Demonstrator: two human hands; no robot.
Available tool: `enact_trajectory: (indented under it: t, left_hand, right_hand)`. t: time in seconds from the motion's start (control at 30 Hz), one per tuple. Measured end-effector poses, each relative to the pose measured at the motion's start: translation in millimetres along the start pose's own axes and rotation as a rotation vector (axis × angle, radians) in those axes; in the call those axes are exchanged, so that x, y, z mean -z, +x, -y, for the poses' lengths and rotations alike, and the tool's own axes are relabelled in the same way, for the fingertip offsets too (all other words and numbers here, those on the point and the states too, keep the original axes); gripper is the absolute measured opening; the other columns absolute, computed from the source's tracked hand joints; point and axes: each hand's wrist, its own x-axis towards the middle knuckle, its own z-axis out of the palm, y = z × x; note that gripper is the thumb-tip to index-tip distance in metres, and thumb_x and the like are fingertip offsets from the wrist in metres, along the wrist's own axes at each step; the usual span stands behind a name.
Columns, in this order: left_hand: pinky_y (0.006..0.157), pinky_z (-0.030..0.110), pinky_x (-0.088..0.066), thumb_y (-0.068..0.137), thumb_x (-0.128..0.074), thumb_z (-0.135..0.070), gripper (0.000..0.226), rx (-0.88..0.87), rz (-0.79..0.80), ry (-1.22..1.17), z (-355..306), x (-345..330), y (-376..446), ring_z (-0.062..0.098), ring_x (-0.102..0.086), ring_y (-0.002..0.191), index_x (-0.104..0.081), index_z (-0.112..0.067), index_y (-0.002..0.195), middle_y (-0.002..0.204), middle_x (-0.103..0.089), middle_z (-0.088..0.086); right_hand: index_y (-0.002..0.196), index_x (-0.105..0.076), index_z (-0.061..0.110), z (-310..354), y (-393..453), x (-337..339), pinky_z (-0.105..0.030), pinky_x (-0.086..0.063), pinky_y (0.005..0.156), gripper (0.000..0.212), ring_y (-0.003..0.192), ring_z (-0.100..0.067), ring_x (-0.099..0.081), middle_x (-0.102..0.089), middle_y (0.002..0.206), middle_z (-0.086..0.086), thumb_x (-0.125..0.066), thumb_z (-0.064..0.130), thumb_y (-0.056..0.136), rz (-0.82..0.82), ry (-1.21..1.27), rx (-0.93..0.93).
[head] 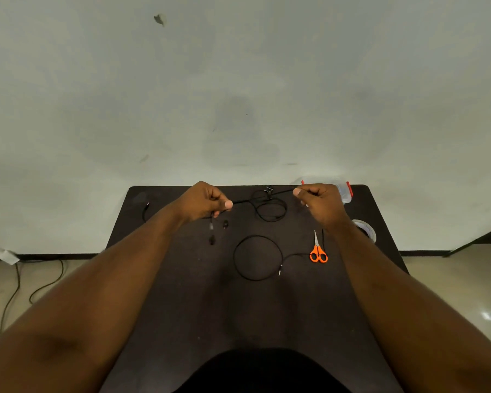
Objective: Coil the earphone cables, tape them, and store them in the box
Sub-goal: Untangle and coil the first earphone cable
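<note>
- Earphone cable (pixel 262 197) is stretching taut above the far half of the black table (pixel 182 293), its earbuds dangling below the left hand (pixel 203 201).
- A second cable loop (pixel 258 258), orange scissors (pixel 318 252), tape roll (pixel 366 229) and clear box (pixel 343 191) are lying around it.
- Left hand and right hand (pixel 319 202) are each pinching the cable, fingers curled.

You've got a dark table (pixel 182 293) w/ rounded far corners. On it: a looped black cable (pixel 257 258) mid-table, orange scissors (pixel 318 252) just right of it, tape roll (pixel 366 229) near the right edge, clear box (pixel 345 191) at the far right corner.
</note>
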Motion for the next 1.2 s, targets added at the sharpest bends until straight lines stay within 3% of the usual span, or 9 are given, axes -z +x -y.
enact_trajectory:
  t: [0.1, 0.27, 0.4, 0.53, 0.7, 0.77, 0.87, 1.03, 1.2]
  left_hand:
    - [0.078, 0.026, -0.052, 0.079, -0.074, -0.036, 0.025, -0.016, -0.039, -0.026, 4, 5, -4, 0.012, -0.061, 0.065, -0.073, -0.011, 0.072, 0.059, -0.064, -0.001]
    - [0.083, 0.031, -0.054, 0.084, -0.072, -0.029, 0.023, -0.013, -0.033, -0.025, 8, 8, -8, 0.023, -0.064, 0.075, -0.072, -0.017, 0.064, 0.068, -0.067, 0.013]
    - [0.07, 0.02, -0.054, 0.079, -0.074, -0.035, 0.023, -0.003, -0.056, -0.054, 10, 12, -14, 0.013, -0.066, 0.071, -0.073, -0.017, 0.065, 0.071, -0.069, 0.014]
    - [0.087, 0.026, -0.05, 0.084, -0.072, -0.026, 0.024, 0.001, -0.059, -0.015, 10, 15, -13, 0.015, -0.067, 0.075, -0.071, -0.012, 0.064, 0.069, -0.069, 0.01]
    - [0.057, 0.027, -0.05, 0.085, -0.071, -0.03, 0.03, 0.055, -0.045, -0.001, 14, 20, -15, 0.012, -0.056, 0.05, -0.068, -0.022, 0.057, 0.054, -0.06, 0.003]
    - [0.055, 0.033, -0.054, 0.087, -0.07, -0.028, 0.03, 0.105, -0.044, -0.024, 17, 22, -16, 0.015, -0.054, 0.048, -0.068, -0.02, 0.058, 0.052, -0.055, 0.0]
    - [0.042, 0.024, -0.046, 0.087, -0.07, -0.028, 0.027, 0.121, -0.08, 0.031, 20, 22, -17, 0.015, -0.048, 0.042, -0.07, -0.009, 0.068, 0.055, -0.059, 0.003]
    - [0.039, 0.019, -0.036, 0.09, -0.067, -0.023, 0.025, 0.122, -0.079, 0.12, 20, 22, -18, 0.006, -0.037, 0.034, -0.067, -0.006, 0.072, 0.048, -0.061, -0.011]
    - [0.038, 0.013, -0.036, 0.088, -0.069, -0.017, 0.019, 0.105, -0.086, 0.125, 14, 21, -17, -0.001, -0.042, 0.034, -0.069, -0.003, 0.075, 0.041, -0.054, -0.014]
  right_hand:
    - [0.092, -0.075, 0.007, -7, 1, 5, -0.015, -0.048, 0.063, 0.009, 0.055, 0.004, -0.059, -0.066, 0.064, 0.008, -0.069, 0.01, 0.085, 0.006, -0.014, -0.018]
    - [0.093, -0.075, 0.005, -18, 0, 11, -0.008, -0.047, 0.062, 0.012, 0.061, -0.002, -0.061, -0.067, 0.069, 0.003, -0.069, 0.013, 0.086, -0.039, -0.011, -0.072]
    - [0.095, -0.075, 0.01, -26, -1, 23, -0.006, -0.046, 0.059, 0.012, 0.059, 0.006, -0.061, -0.067, 0.07, 0.008, -0.069, 0.016, 0.086, -0.069, -0.02, -0.101]
    - [0.09, -0.075, 0.015, -30, -1, 24, -0.01, -0.043, 0.062, 0.009, 0.06, 0.007, -0.061, -0.066, 0.066, 0.009, -0.069, 0.021, 0.086, -0.072, -0.05, -0.12]
    - [0.067, -0.07, 0.026, -36, -2, 26, -0.012, -0.043, 0.064, 0.02, 0.058, 0.005, -0.059, -0.063, 0.058, 0.012, -0.069, 0.02, 0.086, -0.119, -0.042, -0.142]
    - [0.066, -0.069, 0.028, -37, -2, 27, -0.009, -0.041, 0.064, 0.021, 0.061, 0.005, -0.061, -0.063, 0.06, 0.012, -0.069, 0.021, 0.086, -0.115, -0.051, -0.149]
    - [0.074, -0.072, 0.022, -39, -1, 24, -0.009, -0.041, 0.064, 0.012, 0.064, -0.003, -0.062, -0.064, 0.063, 0.01, -0.069, 0.022, 0.086, -0.081, -0.078, -0.161]
    - [0.081, -0.075, 0.009, -42, -2, 23, -0.011, -0.04, 0.064, 0.014, 0.066, -0.005, -0.061, -0.065, 0.062, 0.005, -0.069, 0.02, 0.086, -0.005, -0.148, -0.144]
    - [0.074, -0.073, 0.016, -39, 0, 29, -0.013, -0.04, 0.065, 0.015, 0.068, -0.008, -0.061, -0.067, 0.066, 0.0, -0.069, 0.022, 0.086, 0.049, -0.198, -0.12]
